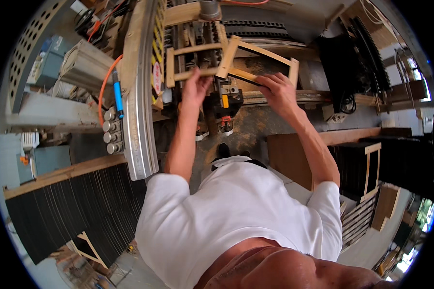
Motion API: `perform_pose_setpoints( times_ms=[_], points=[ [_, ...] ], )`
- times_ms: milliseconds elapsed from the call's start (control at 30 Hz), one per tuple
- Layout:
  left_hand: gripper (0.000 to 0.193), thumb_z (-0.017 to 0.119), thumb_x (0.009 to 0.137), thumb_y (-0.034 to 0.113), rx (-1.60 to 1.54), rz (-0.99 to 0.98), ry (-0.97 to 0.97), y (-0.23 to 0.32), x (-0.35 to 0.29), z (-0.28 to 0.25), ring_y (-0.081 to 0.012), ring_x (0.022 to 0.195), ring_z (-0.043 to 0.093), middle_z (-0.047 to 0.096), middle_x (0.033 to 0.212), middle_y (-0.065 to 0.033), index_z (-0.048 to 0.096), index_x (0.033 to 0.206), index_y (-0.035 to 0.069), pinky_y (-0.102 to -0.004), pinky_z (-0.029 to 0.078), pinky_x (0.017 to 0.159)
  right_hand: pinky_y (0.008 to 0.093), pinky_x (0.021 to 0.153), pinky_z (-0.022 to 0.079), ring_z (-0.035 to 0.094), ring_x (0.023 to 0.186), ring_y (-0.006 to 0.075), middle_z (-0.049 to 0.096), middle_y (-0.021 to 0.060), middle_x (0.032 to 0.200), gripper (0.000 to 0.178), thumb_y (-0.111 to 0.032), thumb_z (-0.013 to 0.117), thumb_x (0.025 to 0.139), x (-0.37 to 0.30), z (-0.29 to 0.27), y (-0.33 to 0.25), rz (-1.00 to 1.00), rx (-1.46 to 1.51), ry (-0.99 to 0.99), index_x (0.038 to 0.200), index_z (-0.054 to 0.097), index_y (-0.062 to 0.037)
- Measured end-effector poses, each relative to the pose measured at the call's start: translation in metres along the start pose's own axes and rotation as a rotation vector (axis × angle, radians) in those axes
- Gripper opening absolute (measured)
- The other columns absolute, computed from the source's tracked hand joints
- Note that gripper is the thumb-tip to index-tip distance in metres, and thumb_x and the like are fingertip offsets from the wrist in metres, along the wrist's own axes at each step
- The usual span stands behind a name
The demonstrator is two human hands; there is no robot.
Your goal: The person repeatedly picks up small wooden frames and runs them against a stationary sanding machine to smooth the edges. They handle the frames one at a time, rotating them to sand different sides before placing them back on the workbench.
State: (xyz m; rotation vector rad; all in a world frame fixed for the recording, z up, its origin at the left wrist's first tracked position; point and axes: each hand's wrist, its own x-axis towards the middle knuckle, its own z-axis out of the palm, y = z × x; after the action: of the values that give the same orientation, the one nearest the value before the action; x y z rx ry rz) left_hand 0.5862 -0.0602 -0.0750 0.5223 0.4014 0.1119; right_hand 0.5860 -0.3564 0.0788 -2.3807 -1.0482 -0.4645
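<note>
Two small rectangular frames of pale wood lie over the machine bed in front of me. My left hand point(196, 90) has its fingers curled at the near rail of the left frame point(170, 67), which sits level over dark metal parts. My right hand point(278, 91) grips the near rail of the right frame point(228, 57), thumb and fingers closed round it. This frame is tilted, and its left end rail meets or overlaps the right end of the left frame. Black edging shows along the inner sides of its long rails.
A long metal rail point(142, 130) stands left of my arms, beside a blue-handled tool point(117, 94) on an orange hose. Stacked black panels point(77, 207) lie at lower left. Brown boards point(294, 156) and black panels with pale wood edges point(354, 168) are at right.
</note>
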Motion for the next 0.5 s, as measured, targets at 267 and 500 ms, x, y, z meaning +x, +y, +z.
perform_pose_setpoints(
  times_ms=[267, 500],
  points=[
    [0.025, 0.058, 0.097, 0.014, -0.036, -0.04, 0.055, -0.046, -0.194, -0.044, -0.0218, 0.114, 0.058, 0.06, 0.118, -0.005, 0.058, 0.121, 0.01, -0.0441, 0.051, 0.098, 0.0379, 0.085, 0.047, 0.061, 0.095, 0.0252, 0.07, 0.0039, 0.102, 0.031, -0.016, 0.069, 0.08, 0.106, 0.155, -0.011, -0.341, 0.063, -0.117, 0.111, 0.07, -0.0145],
    [0.026, 0.057, 0.097, 0.012, -0.072, 0.056, 0.195, -0.071, -0.275, -0.045, -0.0233, 0.111, 0.061, 0.063, 0.117, -0.0055, 0.058, 0.123, 0.009, -0.0457, 0.051, 0.098, 0.039, 0.088, 0.043, 0.059, 0.101, 0.0246, 0.069, 0.0036, 0.107, 0.032, -0.015, 0.064, 0.084, 0.144, 0.202, 0.004, -0.412, 0.013, -0.168, 0.116, 0.069, -0.018]
  ],
)
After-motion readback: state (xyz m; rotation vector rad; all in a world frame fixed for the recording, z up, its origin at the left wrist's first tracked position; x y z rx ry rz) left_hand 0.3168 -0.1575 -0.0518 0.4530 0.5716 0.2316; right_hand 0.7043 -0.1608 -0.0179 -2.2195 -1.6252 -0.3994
